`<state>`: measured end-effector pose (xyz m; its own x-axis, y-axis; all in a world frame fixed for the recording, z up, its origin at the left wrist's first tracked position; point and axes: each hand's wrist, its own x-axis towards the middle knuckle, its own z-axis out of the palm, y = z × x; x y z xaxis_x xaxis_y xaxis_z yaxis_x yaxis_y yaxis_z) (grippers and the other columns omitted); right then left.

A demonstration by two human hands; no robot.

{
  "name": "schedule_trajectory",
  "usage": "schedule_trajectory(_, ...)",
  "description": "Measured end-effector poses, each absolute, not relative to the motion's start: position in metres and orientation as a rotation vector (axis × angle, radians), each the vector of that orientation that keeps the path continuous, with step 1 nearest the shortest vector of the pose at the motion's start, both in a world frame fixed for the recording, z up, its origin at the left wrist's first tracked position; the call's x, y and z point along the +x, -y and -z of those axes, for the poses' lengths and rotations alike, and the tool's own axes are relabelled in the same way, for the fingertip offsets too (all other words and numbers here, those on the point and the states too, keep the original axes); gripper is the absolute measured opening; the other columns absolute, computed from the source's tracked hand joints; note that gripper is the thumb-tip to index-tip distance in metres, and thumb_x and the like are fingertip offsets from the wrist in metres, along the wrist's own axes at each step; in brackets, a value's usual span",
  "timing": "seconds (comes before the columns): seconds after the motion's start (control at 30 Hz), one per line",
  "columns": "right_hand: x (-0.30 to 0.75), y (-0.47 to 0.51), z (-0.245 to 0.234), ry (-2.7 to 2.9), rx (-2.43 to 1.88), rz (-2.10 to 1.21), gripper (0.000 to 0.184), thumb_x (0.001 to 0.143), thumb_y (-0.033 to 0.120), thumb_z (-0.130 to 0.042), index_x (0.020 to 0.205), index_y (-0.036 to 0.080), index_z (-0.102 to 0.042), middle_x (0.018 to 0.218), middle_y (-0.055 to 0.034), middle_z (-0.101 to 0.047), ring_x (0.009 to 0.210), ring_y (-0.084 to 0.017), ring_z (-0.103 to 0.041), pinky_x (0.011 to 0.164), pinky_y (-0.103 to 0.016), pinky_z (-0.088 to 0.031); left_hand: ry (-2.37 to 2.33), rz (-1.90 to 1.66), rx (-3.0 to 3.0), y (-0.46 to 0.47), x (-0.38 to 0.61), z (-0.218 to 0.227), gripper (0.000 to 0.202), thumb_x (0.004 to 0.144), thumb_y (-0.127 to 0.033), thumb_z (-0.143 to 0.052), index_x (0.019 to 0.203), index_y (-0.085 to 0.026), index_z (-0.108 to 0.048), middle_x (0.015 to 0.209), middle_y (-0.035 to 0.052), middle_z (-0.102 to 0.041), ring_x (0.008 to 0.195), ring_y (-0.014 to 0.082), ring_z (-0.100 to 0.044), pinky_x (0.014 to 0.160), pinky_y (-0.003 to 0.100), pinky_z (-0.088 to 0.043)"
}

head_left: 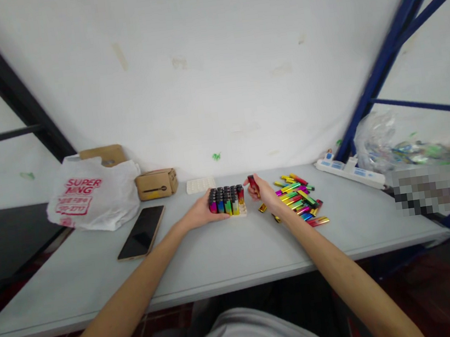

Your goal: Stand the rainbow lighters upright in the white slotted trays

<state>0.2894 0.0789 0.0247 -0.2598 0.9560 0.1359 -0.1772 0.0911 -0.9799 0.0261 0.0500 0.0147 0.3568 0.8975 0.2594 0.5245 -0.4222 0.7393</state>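
My left hand (204,211) is closed around the left side of a block of upright lighters (226,202), with black tops and shiny bodies in purple, blue, green and yellow. They stand in rows in a pale holder (242,212), whose front right corner shows with no lighter in it. Just right of the block, my right hand (261,190) pinches a red lighter (254,185) with a dark top, held roughly upright. Beyond that hand lies a loose heap of shiny multicoloured lighters (301,198), partly hidden by my right wrist.
Behind the block lies a white tray (201,185). On the left are a small cardboard box (156,184), a dark tablet (142,232) and a white plastic bag (95,194). A power strip (350,171) lies at the back right, near a blue metal frame (385,61).
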Motion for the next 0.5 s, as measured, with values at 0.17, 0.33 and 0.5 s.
schedule_trajectory(0.17,0.2926,-0.0777,-0.0274,1.452,-0.843,-1.218,0.060,0.077,0.080,-0.073,0.093,0.023,-0.063,0.064,0.0065,-0.051,0.053,-0.012,-0.048,0.048,-0.025,-0.041,-1.265,-0.874,2.086,-0.0509,0.0248,-0.0128,0.081,0.062,-0.059,-0.094,0.122,-0.021,-0.055,0.118,0.0066,-0.076,0.108,0.0330,-0.073,0.097,0.046,-0.061)
schedule_trajectory(0.33,0.2948,-0.0753,-0.0310,1.495,-0.809,-1.136,0.057,0.077,0.075,-0.077,0.092,0.023,-0.059,0.074,0.0043,-0.061,0.050,-0.009,-0.049,0.049,-0.025,-0.040,-1.263,-0.868,2.088,-0.0512,0.0252,-0.0135,0.084,0.062,-0.059,-0.094,0.125,-0.020,-0.054,0.121,0.0080,-0.075,0.111,0.0335,-0.072,0.099,0.047,-0.059)
schedule_trajectory(0.5,0.2953,-0.0758,-0.0310,1.483,-0.816,-1.195,0.058,0.077,0.076,-0.077,0.099,0.024,-0.063,0.062,0.0078,-0.047,0.048,-0.008,-0.036,0.043,-0.023,-0.024,-1.249,-0.887,2.090,-0.0511,0.0257,-0.0131,0.084,0.062,-0.059,-0.094,0.126,-0.020,-0.055,0.123,0.0085,-0.075,0.113,0.0336,-0.071,0.103,0.048,-0.058)
